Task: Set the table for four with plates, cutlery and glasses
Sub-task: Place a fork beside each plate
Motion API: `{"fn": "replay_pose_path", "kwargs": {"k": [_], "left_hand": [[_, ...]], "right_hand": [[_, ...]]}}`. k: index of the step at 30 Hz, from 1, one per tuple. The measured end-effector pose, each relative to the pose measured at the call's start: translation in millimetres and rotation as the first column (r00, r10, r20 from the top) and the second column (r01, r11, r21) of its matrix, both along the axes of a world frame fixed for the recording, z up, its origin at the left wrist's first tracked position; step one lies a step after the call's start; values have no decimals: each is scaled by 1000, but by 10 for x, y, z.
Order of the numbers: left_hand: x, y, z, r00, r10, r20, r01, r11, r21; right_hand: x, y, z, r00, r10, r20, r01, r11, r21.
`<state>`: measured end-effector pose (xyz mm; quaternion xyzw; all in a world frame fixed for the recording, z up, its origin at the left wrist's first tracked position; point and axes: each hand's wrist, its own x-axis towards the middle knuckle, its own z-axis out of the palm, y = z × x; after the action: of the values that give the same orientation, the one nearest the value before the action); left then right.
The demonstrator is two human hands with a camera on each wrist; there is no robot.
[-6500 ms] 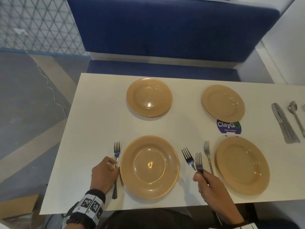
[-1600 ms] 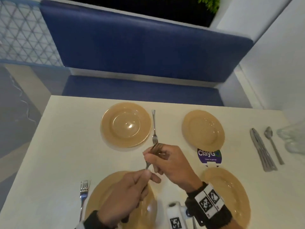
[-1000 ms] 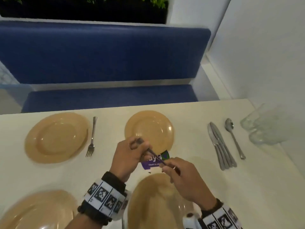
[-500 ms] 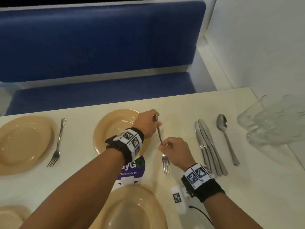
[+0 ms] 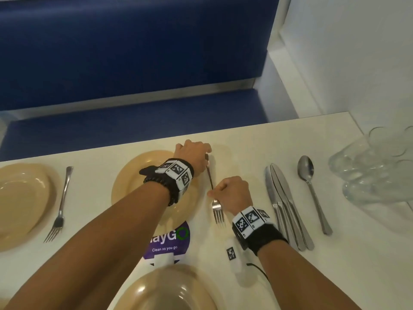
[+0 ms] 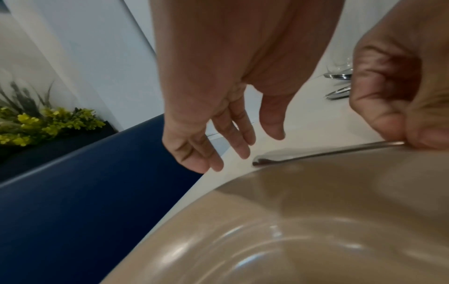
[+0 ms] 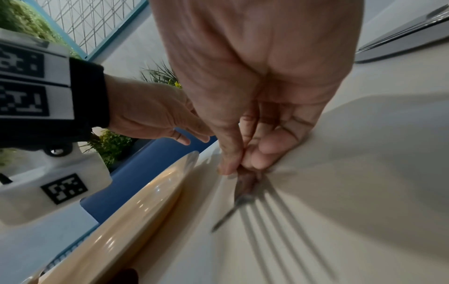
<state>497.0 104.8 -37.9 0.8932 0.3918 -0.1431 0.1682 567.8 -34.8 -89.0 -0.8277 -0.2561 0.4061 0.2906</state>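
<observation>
A steel fork (image 5: pixel 210 180) lies along the right side of the far right tan plate (image 5: pixel 136 186), tines toward me. My right hand (image 5: pixel 212 193) pinches its neck between thumb and fingers (image 7: pixel 228 165). My left hand (image 5: pixel 206 152) hovers over the handle's end (image 6: pixel 260 161) with its fingers (image 6: pixel 239 151) straight and apart from the metal. A second fork (image 5: pixel 60 204) lies right of the far left plate (image 5: pixel 20 204). The near plate (image 5: pixel 167 291) shows at the bottom edge.
Several knives (image 5: pixel 283 204) and a spoon (image 5: pixel 312 193) lie to the right of my right hand. Clear glasses (image 5: pixel 375 166) stand by the white wall. A purple sticker (image 5: pixel 169 242) marks the table's middle. A blue bench (image 5: pixel 134 130) runs behind the far edge.
Both hands carried the fork from the left plate to the far right plate and brought it down beside it. My left fingers have come off the handle's end.
</observation>
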Motion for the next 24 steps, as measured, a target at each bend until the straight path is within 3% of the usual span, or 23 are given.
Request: {"fn": "replay_pose_path", "kwargs": {"k": [9,14,24], "left_hand": [[-121,-95,53,915,-298,-273,317,948,30],[-150,-116,22,887,-323,-328,354,934,37],[-194,-101,-12,910,-298,-290,323,946,41]], "right_hand": [[-50,126,37,999,21,33,-20,1000,-21],[-114,154,33,996,42,76,-38,998,-50],[-133,155,60,996,12,85,-8,999,-39]]}}
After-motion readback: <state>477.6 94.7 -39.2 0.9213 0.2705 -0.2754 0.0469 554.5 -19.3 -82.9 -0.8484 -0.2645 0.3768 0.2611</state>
